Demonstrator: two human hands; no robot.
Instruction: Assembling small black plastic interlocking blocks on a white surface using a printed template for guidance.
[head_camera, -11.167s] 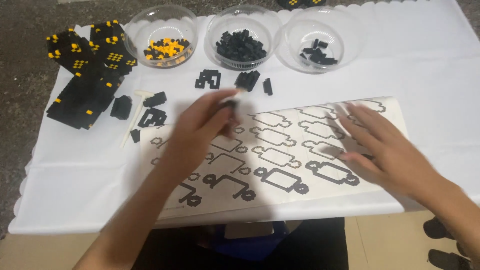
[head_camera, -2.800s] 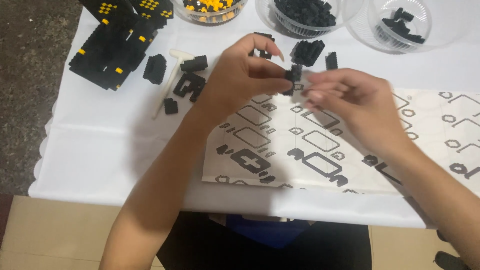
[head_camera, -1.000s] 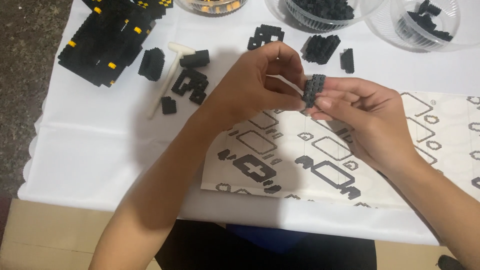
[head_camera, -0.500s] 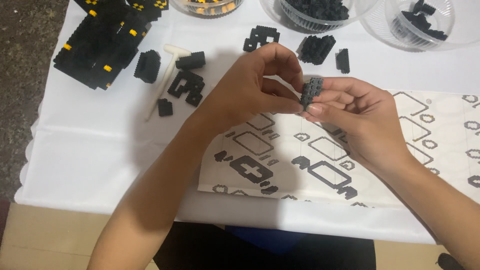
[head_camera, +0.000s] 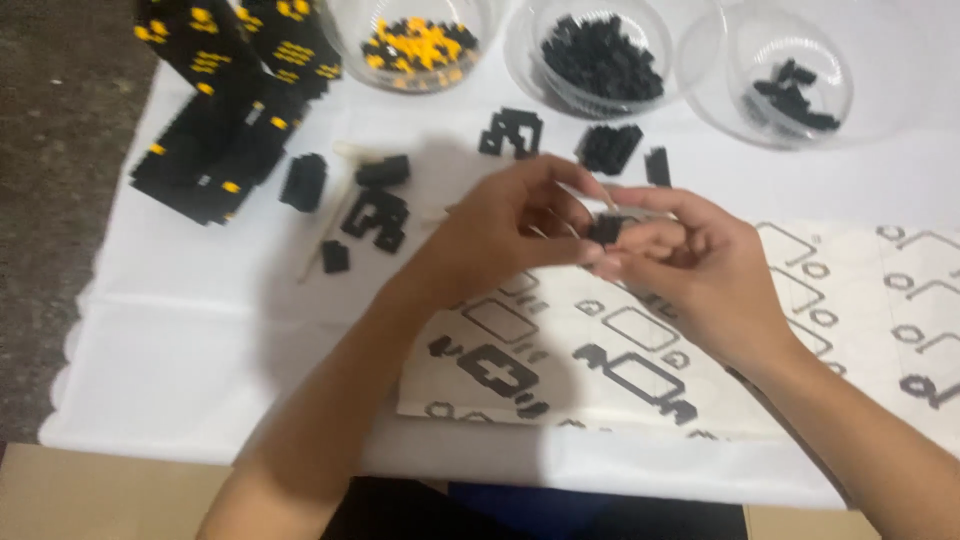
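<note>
My left hand (head_camera: 500, 235) and my right hand (head_camera: 690, 275) meet above the printed diagram sheet (head_camera: 640, 340). Together they pinch a small black block piece (head_camera: 605, 230) between their fingertips. The piece is mostly hidden by my fingers. Loose black block assemblies (head_camera: 375, 215) lie on the white tablecloth (head_camera: 180, 350) just left of my left hand, beside a thin white stick tool (head_camera: 325, 235).
A large black and yellow block model (head_camera: 225, 110) stands at the far left. Three clear bowls line the far edge: one with yellow and black bits (head_camera: 420, 45), one full of black bits (head_camera: 600, 60), one with few black bits (head_camera: 795, 90). More black pieces (head_camera: 610, 148) lie near the bowls.
Both hands stay joined on the small black piece. My fingers have closed more tightly around it, hiding most of it. The camera view has shifted slightly down and right.
</note>
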